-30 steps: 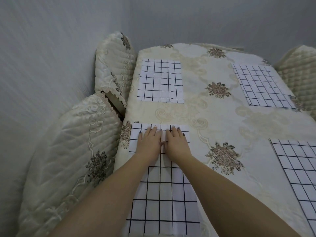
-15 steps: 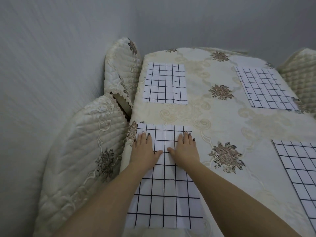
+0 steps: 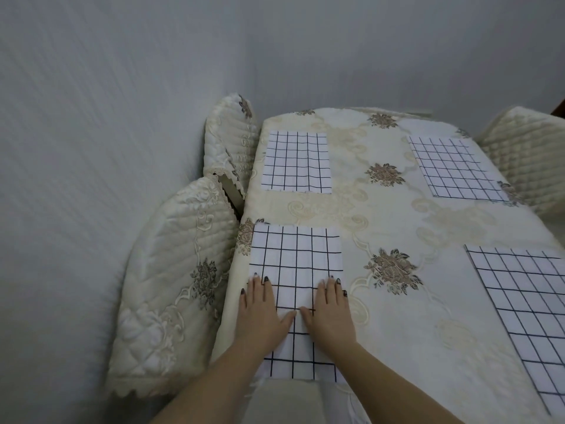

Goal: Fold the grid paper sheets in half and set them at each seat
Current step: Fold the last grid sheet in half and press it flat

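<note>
My left grip (image 3: 261,310) and right grip (image 3: 331,313) lie flat, fingers straight, holding nothing, pressing the near sheet (image 3: 296,261) on the counter (image 3: 412,347) by its left edge, thumbs almost touching. Beyond lie the far-left sheet (image 3: 296,162), far-right sheet (image 3: 458,168) and right sheet (image 3: 526,307), well apart. A chair (image 3: 171,286) stands just left

No readable text, labels or numbers anywhere.
</note>
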